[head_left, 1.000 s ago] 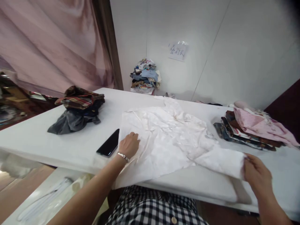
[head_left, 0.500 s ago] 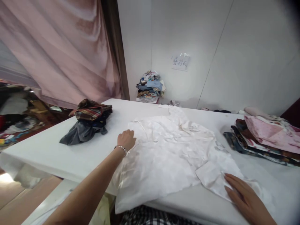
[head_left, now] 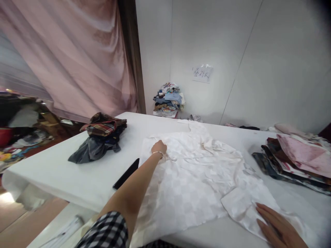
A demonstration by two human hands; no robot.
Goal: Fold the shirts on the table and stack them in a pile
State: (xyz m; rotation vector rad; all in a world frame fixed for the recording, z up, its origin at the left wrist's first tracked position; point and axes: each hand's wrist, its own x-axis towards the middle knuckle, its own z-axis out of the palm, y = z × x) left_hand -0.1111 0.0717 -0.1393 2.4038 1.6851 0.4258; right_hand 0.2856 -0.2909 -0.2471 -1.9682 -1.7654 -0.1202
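Observation:
A white shirt [head_left: 188, 186] with a faint check pattern is spread across the table in front of me, its body wrinkled in the upper part. My left hand [head_left: 159, 148] rests on the shirt's upper left area, fingers curled closed on the cloth; the fingertips are hidden beneath the hand. At the lower right, my right hand [head_left: 278, 224] lies over the shirt's sleeve near the cuff, its fingers stretched out and nearly flat. Under my left forearm, a flat black object [head_left: 126, 174] shows on the table.
Dark and plaid clothes [head_left: 100, 137] form a heap on the left of the white table [head_left: 85, 184]. A stack of folded garments [head_left: 297, 158] stands on the right. Behind the table are a clothes pile [head_left: 169, 98], a paper sign [head_left: 202, 74] and a pink curtain [head_left: 95, 58].
My left hand has moved rightward and farther in over the shirt, uncovering the black object. The right hand stays on the sleeve. The view has shifted slightly.

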